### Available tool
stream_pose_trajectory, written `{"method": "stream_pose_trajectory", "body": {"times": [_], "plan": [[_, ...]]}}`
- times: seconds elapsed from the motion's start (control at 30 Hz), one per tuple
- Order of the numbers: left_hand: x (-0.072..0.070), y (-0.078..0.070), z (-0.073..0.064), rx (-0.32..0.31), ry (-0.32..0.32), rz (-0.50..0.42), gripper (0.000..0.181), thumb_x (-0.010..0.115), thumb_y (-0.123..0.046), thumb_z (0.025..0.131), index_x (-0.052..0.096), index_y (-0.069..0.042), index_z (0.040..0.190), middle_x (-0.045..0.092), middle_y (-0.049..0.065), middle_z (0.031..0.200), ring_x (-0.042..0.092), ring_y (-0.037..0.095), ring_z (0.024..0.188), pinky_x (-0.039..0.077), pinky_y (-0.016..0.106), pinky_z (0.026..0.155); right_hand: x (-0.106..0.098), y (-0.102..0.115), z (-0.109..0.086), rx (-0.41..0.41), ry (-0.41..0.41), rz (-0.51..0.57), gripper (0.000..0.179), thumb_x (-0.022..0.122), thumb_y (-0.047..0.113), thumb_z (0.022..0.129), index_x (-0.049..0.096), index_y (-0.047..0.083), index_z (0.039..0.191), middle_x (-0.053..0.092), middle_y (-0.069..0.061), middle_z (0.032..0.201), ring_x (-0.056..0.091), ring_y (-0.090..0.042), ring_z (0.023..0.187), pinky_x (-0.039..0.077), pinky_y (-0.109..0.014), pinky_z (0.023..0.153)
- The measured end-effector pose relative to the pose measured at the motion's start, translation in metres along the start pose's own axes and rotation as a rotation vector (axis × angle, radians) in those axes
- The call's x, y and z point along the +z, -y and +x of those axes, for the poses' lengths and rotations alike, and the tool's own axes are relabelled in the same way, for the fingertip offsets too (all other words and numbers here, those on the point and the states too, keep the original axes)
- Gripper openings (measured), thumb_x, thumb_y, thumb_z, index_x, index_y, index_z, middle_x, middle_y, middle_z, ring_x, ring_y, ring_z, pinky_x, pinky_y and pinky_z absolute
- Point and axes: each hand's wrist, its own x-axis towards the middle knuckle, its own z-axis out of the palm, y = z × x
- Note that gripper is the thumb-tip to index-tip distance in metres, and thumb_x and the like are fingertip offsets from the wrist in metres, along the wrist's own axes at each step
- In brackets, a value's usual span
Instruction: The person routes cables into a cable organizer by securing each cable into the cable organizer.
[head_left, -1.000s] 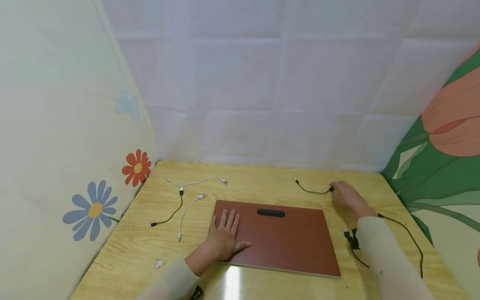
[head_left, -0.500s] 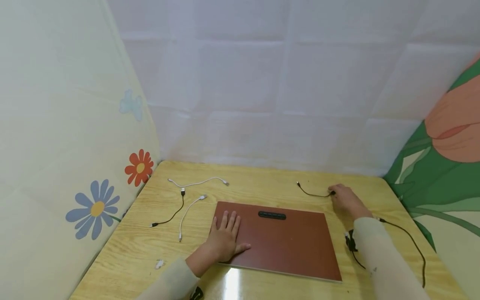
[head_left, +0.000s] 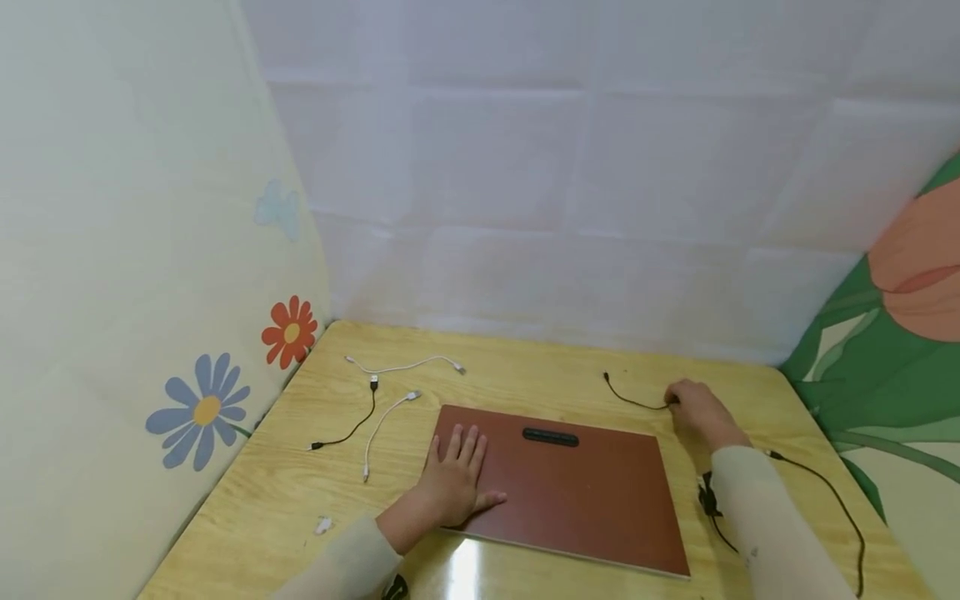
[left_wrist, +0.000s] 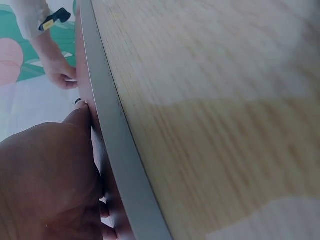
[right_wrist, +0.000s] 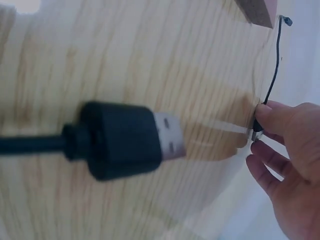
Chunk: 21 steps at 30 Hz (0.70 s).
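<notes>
My left hand [head_left: 452,483] lies flat with spread fingers on the left part of a reddish-brown board [head_left: 577,500]. A black ridged cable holder strip [head_left: 551,437] sits near the board's far edge. Beyond the board's right far corner, my right hand [head_left: 699,410] pinches the USB plug end of a short black USB cable [head_left: 630,400] between thumb and fingers. In the right wrist view the pinched plug [right_wrist: 257,127] shows its metal tip, and the cable's thin end lies farther off on the table.
Left of the board lie two white USB cables [head_left: 408,367] and a black one [head_left: 365,420]. Another black cable [head_left: 832,492] lies at the right, and a USB plug [right_wrist: 125,140] fills the right wrist view's foreground. Fabric walls [head_left: 487,167] enclose the table [head_left: 247,508].
The head view has shifted slightly, so everything sits a little lower and to the right. My right hand stays on the black cable's plug; my left hand stays flat on the board.
</notes>
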Motion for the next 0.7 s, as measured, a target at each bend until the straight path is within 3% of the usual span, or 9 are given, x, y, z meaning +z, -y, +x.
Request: {"method": "stream_pose_trajectory", "body": {"times": [0.3, 0.5, 0.7], "plan": [[0.000, -0.001, 0.001, -0.004, 0.005, -0.002, 0.093, 0.030, -0.075, 0.096, 0.025, -0.009, 0.160, 0.019, 0.014, 0.167, 0.017, 0.037, 0.154, 0.022, 0.063, 0.117, -0.006, -0.001, -0.006, -0.059, -0.006, -0.021, 0.004, 0.062, 0.002, 0.097, 0.065, 0.000, 0.099, 0.061, -0.015, 0.095, 0.058, -0.032, 0.085, 0.050, -0.050, 0.074], [0.004, 0.001, 0.004, -0.005, 0.008, -0.010, 0.094, 0.029, -0.076, 0.096, 0.025, -0.009, 0.161, 0.019, 0.014, 0.167, 0.016, 0.037, 0.154, 0.022, 0.063, 0.117, -0.019, 0.010, -0.004, -0.133, -0.076, -0.040, 0.011, 0.062, 0.001, 0.097, 0.065, -0.007, 0.104, 0.063, -0.020, 0.096, 0.061, -0.037, 0.088, 0.051, -0.052, 0.076], [0.003, 0.003, 0.005, 0.002, 0.006, -0.019, 0.093, 0.032, -0.076, 0.096, 0.025, -0.009, 0.160, 0.019, 0.014, 0.167, 0.017, 0.038, 0.154, 0.023, 0.064, 0.117, -0.038, 0.036, -0.005, -0.183, -0.157, -0.023, 0.016, 0.059, 0.001, 0.099, 0.068, -0.010, 0.108, 0.064, -0.022, 0.098, 0.061, -0.040, 0.092, 0.052, -0.054, 0.081]]}}
